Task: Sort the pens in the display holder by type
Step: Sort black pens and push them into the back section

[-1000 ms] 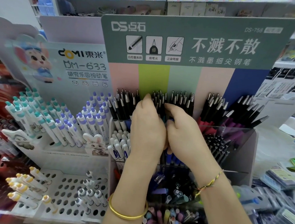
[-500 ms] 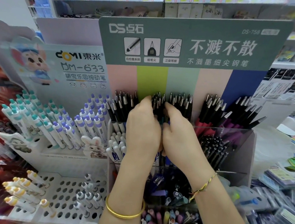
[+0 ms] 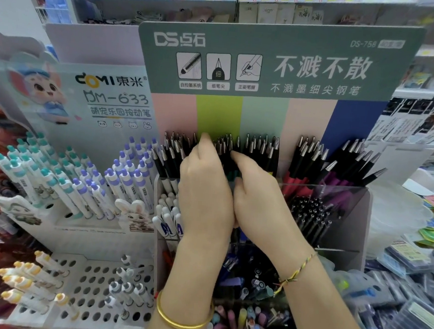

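Note:
A tiered clear display holder [image 3: 358, 201] with a green header card holds rows of black-capped fountain pens [image 3: 261, 152] in its top tier. Red-barrelled pens [image 3: 297, 183] and purple-barrelled pens [image 3: 336, 179] stand at its right. My left hand [image 3: 206, 189] and my right hand [image 3: 262, 206] are side by side over the middle of the top tier, fingers reaching into the black caps. The fingertips are buried among the pens, so whether either hand grips a pen is hidden. The lower tiers hold black refills [image 3: 310, 216] and mixed pens.
A white rack [image 3: 58, 219] at the left holds teal-capped and purple-capped click pens [image 3: 79, 179]. Below it, a perforated white tray [image 3: 92, 284] carries yellow-tipped pens and several grey ones. Packaged goods lie at the right. Shelves run behind.
Both hands stay together in the middle group of black pens, with their fingers shifting slightly. The view has drifted a little.

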`<action>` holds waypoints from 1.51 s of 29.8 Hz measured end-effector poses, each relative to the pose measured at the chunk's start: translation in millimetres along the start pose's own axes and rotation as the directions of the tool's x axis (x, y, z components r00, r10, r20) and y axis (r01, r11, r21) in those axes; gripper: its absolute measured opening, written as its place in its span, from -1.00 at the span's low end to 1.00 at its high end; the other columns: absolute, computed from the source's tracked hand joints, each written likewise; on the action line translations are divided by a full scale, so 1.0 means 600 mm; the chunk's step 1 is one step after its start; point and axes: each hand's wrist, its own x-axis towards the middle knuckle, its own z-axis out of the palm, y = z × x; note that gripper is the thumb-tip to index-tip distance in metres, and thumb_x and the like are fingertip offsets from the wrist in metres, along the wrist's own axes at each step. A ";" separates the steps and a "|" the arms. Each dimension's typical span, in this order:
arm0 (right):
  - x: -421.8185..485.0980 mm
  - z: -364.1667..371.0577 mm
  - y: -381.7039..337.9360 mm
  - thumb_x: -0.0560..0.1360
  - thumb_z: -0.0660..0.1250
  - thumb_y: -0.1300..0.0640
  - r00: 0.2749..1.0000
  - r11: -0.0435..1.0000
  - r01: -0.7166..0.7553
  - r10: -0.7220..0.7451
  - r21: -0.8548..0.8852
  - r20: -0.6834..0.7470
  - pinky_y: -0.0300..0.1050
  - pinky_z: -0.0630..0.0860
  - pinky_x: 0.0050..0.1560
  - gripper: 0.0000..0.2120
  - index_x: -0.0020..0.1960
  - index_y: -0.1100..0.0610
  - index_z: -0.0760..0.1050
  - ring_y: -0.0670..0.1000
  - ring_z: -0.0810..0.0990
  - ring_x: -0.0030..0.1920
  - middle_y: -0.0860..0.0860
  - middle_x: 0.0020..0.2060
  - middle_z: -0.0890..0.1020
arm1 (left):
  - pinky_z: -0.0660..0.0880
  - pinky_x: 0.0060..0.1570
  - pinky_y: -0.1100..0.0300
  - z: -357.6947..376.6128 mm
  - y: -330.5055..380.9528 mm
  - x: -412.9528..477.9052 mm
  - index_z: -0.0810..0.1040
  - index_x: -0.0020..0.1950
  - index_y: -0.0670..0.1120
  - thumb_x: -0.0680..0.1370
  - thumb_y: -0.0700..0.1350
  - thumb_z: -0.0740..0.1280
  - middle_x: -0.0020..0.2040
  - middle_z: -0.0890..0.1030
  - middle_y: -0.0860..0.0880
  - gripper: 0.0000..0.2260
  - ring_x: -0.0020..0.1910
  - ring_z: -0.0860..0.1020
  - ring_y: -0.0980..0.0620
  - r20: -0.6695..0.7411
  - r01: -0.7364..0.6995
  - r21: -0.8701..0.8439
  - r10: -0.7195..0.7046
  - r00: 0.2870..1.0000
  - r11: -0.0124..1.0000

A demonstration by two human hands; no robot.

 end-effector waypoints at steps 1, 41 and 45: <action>0.001 0.000 0.001 0.54 0.09 0.37 1.000 1.000 -0.008 0.008 -0.010 0.004 -0.50 0.23 0.03 -0.60 0.33 0.14 0.37 -0.02 0.44 0.20 0.03 0.22 0.51 | 0.35 0.18 0.10 -0.002 0.002 -0.003 0.34 0.43 -0.22 0.53 -0.34 0.23 0.27 0.52 -0.17 -0.54 0.27 0.44 -0.16 -0.016 -0.007 -0.013 0.006 1.000 1.000; 0.027 0.091 -0.048 0.55 0.16 0.33 0.999 1.000 0.005 -0.006 0.007 0.045 0.12 0.54 0.02 -0.61 0.36 0.13 0.28 0.16 0.57 -0.01 0.15 0.08 0.55 | 0.20 0.12 0.02 -0.114 -0.108 0.055 0.60 0.11 -0.08 0.49 -0.08 0.41 0.13 0.47 -0.07 -0.79 0.18 0.31 -0.14 -0.052 0.044 0.344 -0.027 0.998 0.938; 0.035 0.098 -0.056 0.56 0.16 0.32 1.000 1.000 -0.006 0.006 -0.008 -0.008 0.14 0.55 -0.04 -0.69 0.29 0.19 0.34 0.19 0.60 -0.07 0.19 -0.04 0.59 | 0.21 -0.01 0.08 -0.107 -0.092 0.084 0.60 0.06 -0.07 0.51 -0.10 0.36 0.05 0.58 -0.04 -0.86 0.12 0.42 -0.12 0.015 -0.028 0.329 0.025 1.000 0.944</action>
